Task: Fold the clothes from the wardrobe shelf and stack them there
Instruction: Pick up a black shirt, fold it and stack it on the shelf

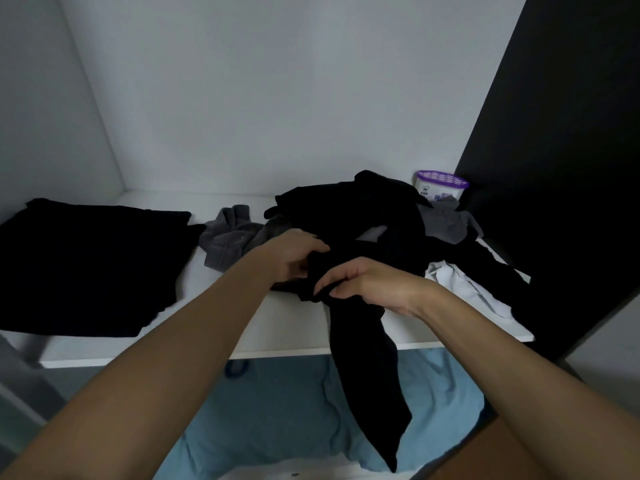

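A black garment [367,358] trails from the white wardrobe shelf [294,327] over its front edge. My left hand [294,254] and my right hand [374,282] both grip its bunched upper part near the shelf's front. Behind them lies a heap of unfolded black clothes [363,209]. A folded black stack [90,261] rests on the shelf's left side. A crumpled grey garment [228,237] lies between the stack and the heap. A white garment [464,285] and another grey one [446,223] lie at the right.
A white tub with a purple vented lid [441,187] stands in the back right corner. A dark wardrobe panel [554,168] closes the right side. Light blue fabric [277,427] lies below the shelf. White walls enclose the left and back.
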